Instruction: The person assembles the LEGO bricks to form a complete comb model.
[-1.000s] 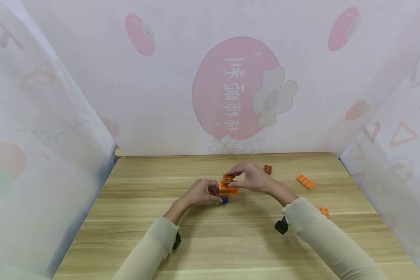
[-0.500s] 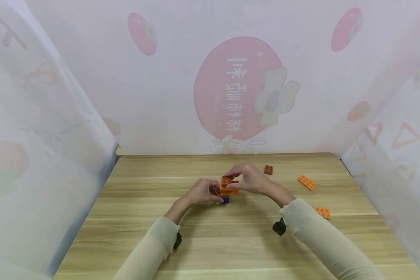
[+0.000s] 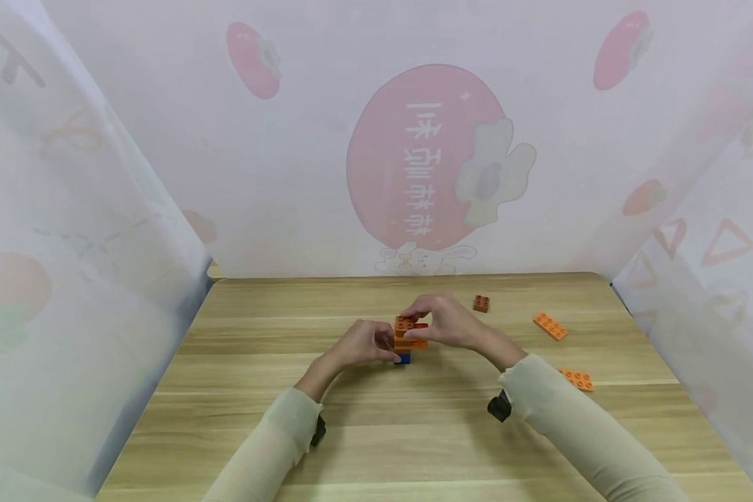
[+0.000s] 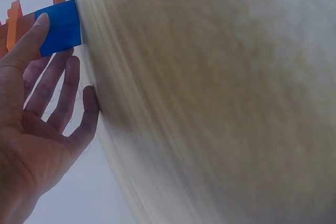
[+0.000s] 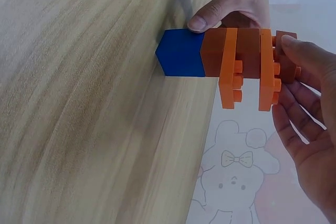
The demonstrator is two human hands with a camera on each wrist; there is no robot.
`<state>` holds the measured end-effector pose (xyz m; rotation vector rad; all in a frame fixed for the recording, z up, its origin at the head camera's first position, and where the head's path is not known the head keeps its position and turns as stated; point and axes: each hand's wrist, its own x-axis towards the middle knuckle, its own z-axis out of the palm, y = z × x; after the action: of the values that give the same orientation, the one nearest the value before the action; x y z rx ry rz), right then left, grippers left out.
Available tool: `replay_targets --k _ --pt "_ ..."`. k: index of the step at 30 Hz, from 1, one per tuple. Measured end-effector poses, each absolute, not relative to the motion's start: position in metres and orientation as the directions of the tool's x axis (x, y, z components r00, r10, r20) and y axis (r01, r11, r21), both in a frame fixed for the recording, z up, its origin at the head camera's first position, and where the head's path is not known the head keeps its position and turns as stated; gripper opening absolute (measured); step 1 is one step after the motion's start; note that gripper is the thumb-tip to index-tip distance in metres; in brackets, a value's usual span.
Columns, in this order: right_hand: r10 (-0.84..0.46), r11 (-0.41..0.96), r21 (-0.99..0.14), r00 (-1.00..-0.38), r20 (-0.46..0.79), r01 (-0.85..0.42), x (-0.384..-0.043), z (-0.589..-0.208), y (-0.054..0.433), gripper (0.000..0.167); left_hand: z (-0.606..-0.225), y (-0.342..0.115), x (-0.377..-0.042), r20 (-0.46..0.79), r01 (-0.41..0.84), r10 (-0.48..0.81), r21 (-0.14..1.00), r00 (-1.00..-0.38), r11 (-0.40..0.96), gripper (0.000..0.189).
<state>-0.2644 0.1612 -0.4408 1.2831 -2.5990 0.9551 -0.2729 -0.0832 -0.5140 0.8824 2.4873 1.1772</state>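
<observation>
We have the right hand (image 3: pixel 448 322) pinching the top brown brick (image 5: pixel 284 65) between thumb and fingers, parted only as far as the brick needs; the left hand (image 3: pixel 364 343) grips the stack (image 5: pixel 228 51) low, thumb at the blue block (image 5: pixel 181 53), some other fingers loosely spread. The stack looks upright on the table (image 3: pixel 351 446), blue end down, between the hands. Key relation, we judge: the brick lies over the left end of the upper orange plate (image 5: pixel 266 72), whose long axis runs out to the person's right. We see studs between the two in the right wrist view, so we'd call it not fully seated. Right hand is nearer that joint; left sits below it. Versus the earliest head frame, the brick has shifted left and sits lower, covering studs that showed then; left hand looks about the same, and the spare brown brick (image 3: pixel 481 303), far orange plate (image 3: pixel 550 326) and near orange plate (image 3: pixel 577 380) show no clear move.
</observation>
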Motion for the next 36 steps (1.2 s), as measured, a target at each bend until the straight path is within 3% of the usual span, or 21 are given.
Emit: replay_targets --k 36 --pt "-0.662 0.517 -0.524 -0.705 0.256 -0.676 -0.2596 -0.4382 0.1536 0.026 -0.5127 -0.0811 -0.2730 -0.006 0.395 0.606 0.753 -0.796 0.527 0.023"
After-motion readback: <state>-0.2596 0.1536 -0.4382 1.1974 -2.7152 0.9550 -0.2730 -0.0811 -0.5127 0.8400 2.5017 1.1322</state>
